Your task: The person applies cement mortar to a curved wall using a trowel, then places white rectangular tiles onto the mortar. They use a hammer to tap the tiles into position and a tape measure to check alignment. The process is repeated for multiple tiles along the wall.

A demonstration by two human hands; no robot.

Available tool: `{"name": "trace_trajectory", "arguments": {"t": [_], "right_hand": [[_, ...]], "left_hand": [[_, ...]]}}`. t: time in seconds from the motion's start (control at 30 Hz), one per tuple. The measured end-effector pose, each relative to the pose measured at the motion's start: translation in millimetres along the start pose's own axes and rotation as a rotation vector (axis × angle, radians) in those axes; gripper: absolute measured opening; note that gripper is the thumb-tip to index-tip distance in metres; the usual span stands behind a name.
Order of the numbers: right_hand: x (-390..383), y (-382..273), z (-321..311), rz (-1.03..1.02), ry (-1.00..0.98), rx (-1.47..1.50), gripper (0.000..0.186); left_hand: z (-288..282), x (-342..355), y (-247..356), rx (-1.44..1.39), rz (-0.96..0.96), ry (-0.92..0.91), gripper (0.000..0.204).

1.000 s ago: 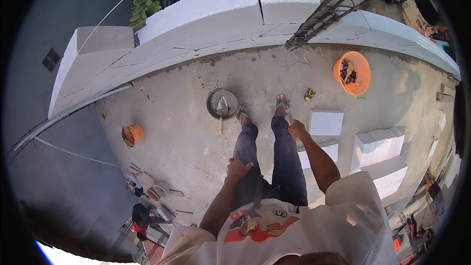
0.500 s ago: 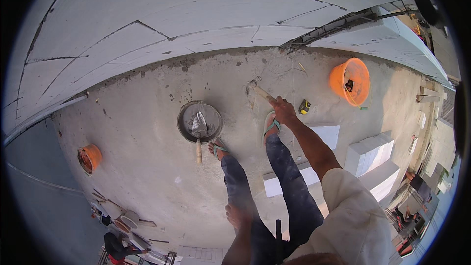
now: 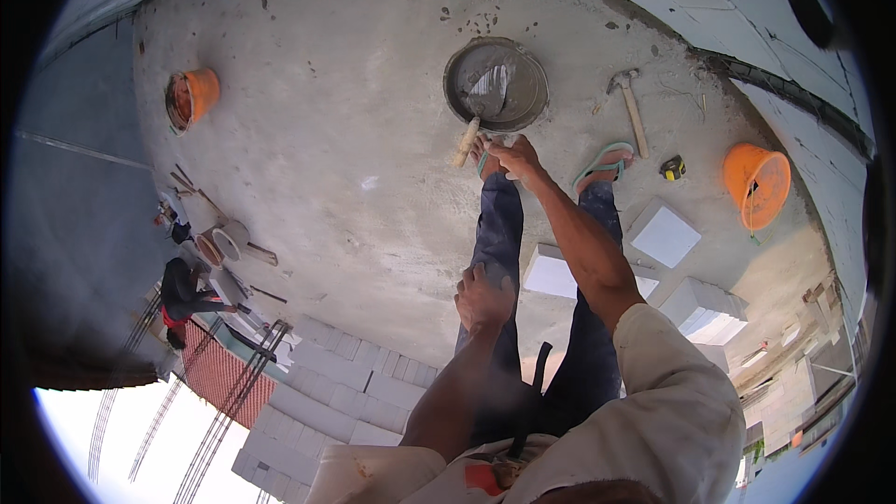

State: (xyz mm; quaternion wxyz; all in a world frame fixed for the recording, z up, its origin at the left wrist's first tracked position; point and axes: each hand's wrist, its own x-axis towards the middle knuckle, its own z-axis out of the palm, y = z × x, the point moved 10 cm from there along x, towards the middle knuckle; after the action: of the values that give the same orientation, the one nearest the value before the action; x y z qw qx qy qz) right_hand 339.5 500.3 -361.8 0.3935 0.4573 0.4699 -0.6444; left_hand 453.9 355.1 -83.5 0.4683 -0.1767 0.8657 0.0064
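My right hand [image 3: 515, 161] reaches down by my left foot, fingers apart, close to the wooden handle of a trowel [image 3: 467, 142]. Whether a fingertip touches that handle is hard to see. The trowel's mortar-smeared blade lies in a round black tub [image 3: 544, 84] of wet grey mortar, and its handle sticks out over the near rim. My left hand [image 3: 485, 297] rests spread on my left knee, holding nothing. A claw hammer [image 3: 636, 119] with a wooden handle lies on the floor beside my right foot.
A yellow-black tape measure [image 3: 672, 168] lies near an orange bucket [image 3: 758, 189] on the right. White blocks [image 3: 665, 233] lie beside my right leg. Another orange bucket [image 3: 200, 93] stands far left. A person [image 3: 182, 291] bends at lower left. A block wall [image 3: 747, 0] borders the floor.
My right hand has let go of the hammer, now on the floor, and has moved left to the trowel handle. The view has turned leftward. My left hand stays on my leg.
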Motion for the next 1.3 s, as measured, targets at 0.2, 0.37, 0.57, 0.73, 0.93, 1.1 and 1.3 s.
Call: {"name": "trace_trajectory", "arguments": {"t": [0.2,0.37,0.57,0.73,0.93,1.1,1.3], "right_hand": [[113.6,29.4,57.9,-0.164,0.3,0.208,0.058],[-7.2,-52.6,59.8,-0.153,0.166,0.301,0.046],[-45.0,-81.2,-49.7,-0.233,0.289,-0.942,0.047],[-55.9,-131.2,-61.1,-0.329,0.427,-1.155,0.048],[24.0,-108.4,-72.4,-0.33,0.369,-1.141,0.046],[-2.9,-80.6,-56.1,-0.258,0.003,-0.576,0.057],[-57.2,-71.8,-87.9,-0.648,0.052,-0.638,0.064]], "left_hand": [[-12.5,24.7,10.1,0.06,0.083,-0.077,0.063],[-2.5,25.3,-14.6,-0.061,-0.012,-0.048,0.065],[-10.0,27.0,-6.7,-0.08,-0.032,-0.089,0.065],[-3.4,27.9,-5.8,-0.097,-0.058,-0.089,0.066],[-3.6,23.4,6.8,-0.059,-0.022,-0.098,0.067],[5.7,21.9,-1.1,-0.05,-0.059,-0.079,0.066],[0.0,19.5,16.0,0.021,-0.011,-0.038,0.065]]}}
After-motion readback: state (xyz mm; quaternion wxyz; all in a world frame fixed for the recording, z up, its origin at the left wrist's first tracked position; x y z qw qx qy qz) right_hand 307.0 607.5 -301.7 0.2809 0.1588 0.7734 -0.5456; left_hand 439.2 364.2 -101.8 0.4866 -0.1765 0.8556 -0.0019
